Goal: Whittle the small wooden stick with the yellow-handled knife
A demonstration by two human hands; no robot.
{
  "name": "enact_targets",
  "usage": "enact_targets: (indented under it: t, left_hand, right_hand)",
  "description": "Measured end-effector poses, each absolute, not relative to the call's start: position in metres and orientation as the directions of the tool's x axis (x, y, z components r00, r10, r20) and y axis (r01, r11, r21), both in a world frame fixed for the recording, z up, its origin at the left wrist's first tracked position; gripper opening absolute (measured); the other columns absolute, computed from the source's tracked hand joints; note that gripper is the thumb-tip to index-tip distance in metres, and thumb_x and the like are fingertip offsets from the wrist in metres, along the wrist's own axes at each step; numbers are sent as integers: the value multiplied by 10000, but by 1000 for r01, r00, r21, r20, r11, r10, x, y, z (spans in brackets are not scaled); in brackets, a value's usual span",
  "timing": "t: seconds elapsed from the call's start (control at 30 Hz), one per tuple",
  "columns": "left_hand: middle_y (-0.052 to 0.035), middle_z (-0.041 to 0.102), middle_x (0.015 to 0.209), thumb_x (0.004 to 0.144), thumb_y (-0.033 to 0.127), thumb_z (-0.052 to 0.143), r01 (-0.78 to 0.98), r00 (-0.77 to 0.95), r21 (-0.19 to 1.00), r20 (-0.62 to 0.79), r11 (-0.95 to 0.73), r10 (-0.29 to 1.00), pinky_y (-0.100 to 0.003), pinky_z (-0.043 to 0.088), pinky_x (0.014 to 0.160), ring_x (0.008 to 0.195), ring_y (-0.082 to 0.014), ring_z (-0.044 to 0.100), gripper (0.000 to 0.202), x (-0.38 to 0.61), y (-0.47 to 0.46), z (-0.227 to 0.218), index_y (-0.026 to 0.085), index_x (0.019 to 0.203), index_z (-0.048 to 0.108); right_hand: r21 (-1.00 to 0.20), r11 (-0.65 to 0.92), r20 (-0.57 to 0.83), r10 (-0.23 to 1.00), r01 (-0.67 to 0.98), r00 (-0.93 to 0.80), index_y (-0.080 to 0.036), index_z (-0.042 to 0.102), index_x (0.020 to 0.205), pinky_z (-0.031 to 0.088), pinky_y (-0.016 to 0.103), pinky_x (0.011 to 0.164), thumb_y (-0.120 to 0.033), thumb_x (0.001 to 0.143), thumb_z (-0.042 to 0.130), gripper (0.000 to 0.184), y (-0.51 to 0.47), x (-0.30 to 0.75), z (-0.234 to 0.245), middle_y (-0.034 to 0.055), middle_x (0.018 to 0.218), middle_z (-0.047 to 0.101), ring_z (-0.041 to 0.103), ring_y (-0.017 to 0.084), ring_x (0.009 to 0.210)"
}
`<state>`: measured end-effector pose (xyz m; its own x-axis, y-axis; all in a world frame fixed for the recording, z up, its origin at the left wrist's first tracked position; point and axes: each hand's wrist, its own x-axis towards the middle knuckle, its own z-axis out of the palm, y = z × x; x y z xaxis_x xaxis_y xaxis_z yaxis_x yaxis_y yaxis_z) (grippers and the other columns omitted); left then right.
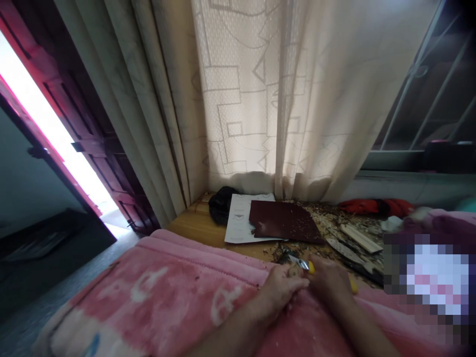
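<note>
My left hand (277, 290) is closed around a small, pale brown piece (295, 270) that looks like wood; its lower part is hidden by the fingers. In my right hand (329, 280) is a yellow utility knife (311, 267), whose handle end shows behind the palm. The metal blade points up and left, just above the small piece; whether it touches cannot be made out. Both hands are close together over a pink blanket (178, 292), near the edge of a wooden table (186, 225).
Across the table lie a dark red board (282, 218) on a white sheet (238, 218), a black bag (221, 206), flat wooden strips (359, 238) and many shavings (327, 218). A red cloth (379, 206) lies behind. Curtains (245, 99) hang at the back; a door (100, 134) stands left.
</note>
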<state>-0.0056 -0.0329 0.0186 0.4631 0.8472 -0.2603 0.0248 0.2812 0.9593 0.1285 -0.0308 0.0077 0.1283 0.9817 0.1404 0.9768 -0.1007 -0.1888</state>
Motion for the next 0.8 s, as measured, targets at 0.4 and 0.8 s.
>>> enact_targets:
  t: [0.4,0.8]
  left_hand:
    - [66,404,414,570,249,589,-20,378,962,-245,273,893,-154,250,347,353,-41,334,159,-8,-28,22,145,660,511]
    - [47,446,489,549,165,521,23,300,980,-195,198,934,-147,262,358,399,-46,370,91,-6,-23,1,138,633,498]
  right_hand:
    - [-205,-21,204,977,978,64,-199,518,618,225,237,523,-318,671,430,157,-32,131,1,30,621,593,518,149,599]
    - [-190,18,186,982,982,18,-198,524,626,203,237,508,-209,655,414,114,-35,123,5,23,610,589,507,136,572]
